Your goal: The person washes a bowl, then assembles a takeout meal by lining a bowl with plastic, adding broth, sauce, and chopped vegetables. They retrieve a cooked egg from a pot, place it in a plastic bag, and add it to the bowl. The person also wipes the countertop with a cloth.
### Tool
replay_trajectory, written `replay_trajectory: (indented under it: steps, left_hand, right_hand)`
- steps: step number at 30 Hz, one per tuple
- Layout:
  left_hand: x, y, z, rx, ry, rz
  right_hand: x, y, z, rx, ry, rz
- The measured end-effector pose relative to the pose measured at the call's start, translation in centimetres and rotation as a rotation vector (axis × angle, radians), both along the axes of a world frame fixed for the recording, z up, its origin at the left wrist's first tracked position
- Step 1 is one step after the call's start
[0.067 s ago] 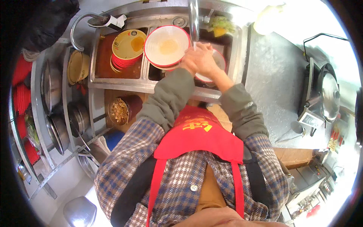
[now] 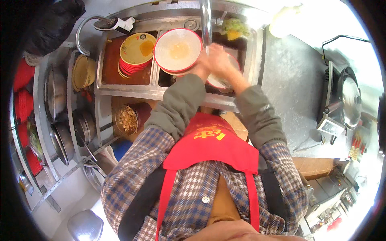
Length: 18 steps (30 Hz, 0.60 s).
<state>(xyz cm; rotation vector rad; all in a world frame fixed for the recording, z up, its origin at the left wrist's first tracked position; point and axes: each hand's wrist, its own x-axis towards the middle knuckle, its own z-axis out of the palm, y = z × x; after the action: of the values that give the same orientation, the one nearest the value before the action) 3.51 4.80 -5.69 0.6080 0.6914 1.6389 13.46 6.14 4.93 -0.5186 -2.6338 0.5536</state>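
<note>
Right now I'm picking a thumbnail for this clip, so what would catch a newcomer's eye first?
The bright red apron fills the middle of the view. Above it both hands, the left hand and the right hand, meet over the steel sink under the tap, working on a red-rimmed bowl. To their left a large red-rimmed white bowl stands tilted, beside a stack of red and yellow dishes in the left basin.

Tilted red-rimmed bowl (image 2: 178, 50), sink-side

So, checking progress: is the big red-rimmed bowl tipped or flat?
Tipped: the bowl stands on edge in the sink, its inside facing the camera.
</note>
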Motion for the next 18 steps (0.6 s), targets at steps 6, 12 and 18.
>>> replay_trajectory:
  steps: [6,12,18]
  left_hand:
    - [-1.4,-1.9,8.0,-0.184,1.299,-0.102]
    - [-3.7,-5.4,13.4,-0.085,1.592,-0.236]
    - [-4.6,-6.7,12.2,0.147,1.686,-0.356]
  right_hand:
    - [1.3,10.7,-5.7,-0.220,0.117,-0.500]
    - [-2.0,19.4,-6.3,-0.657,0.261,-0.762]
    - [-5.0,16.6,-5.6,-0.329,0.216,-0.508]
